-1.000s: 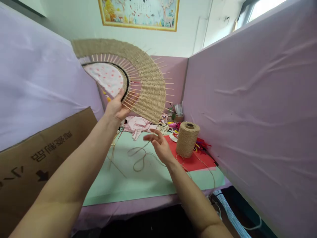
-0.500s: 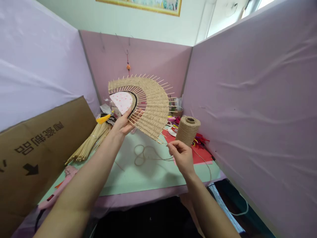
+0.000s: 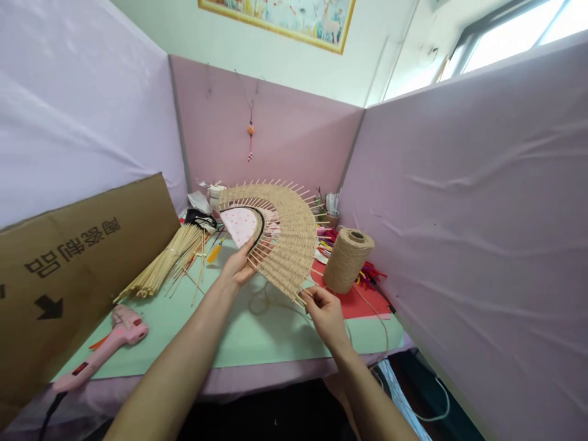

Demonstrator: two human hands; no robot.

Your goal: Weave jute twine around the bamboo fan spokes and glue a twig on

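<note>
While the woven fan (image 3: 298, 239) is gripped by the left hand (image 3: 237, 267), the right hand (image 3: 327, 311) is pinched narrow at the fan's lower corner; pinched item can't be told.

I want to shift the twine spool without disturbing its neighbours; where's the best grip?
Probably around the upper sides of the twine spool, from above: it's a cylinder standing on the red sheet, top uncovered, with colourful strips close behind.
</note>
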